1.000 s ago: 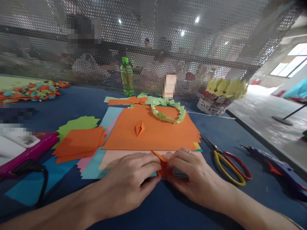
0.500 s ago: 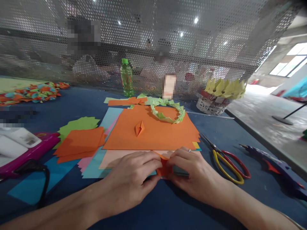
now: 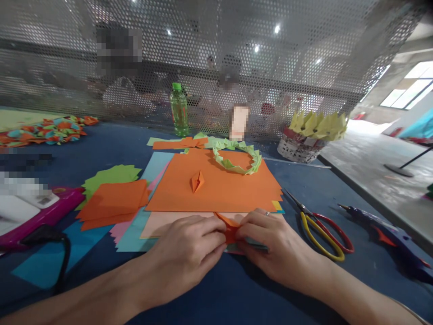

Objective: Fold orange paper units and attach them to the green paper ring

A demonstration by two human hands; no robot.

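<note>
Tabletop [image 3: 209, 302]: two hands [image 3: 191, 246] hold one paper [image 3: 231, 234].

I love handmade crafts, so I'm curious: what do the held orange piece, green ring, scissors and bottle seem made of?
Held orange piece: apparently matte paper, judging by its thin folded edge.
Green ring: likely matte paper, with creased, pointed folds.
Scissors: blades look like grey metal; smooth red and yellow handles, perhaps plastic-coated.
Bottle: see-through, glossy, probably plastic; glass isn't ruled out.
</note>
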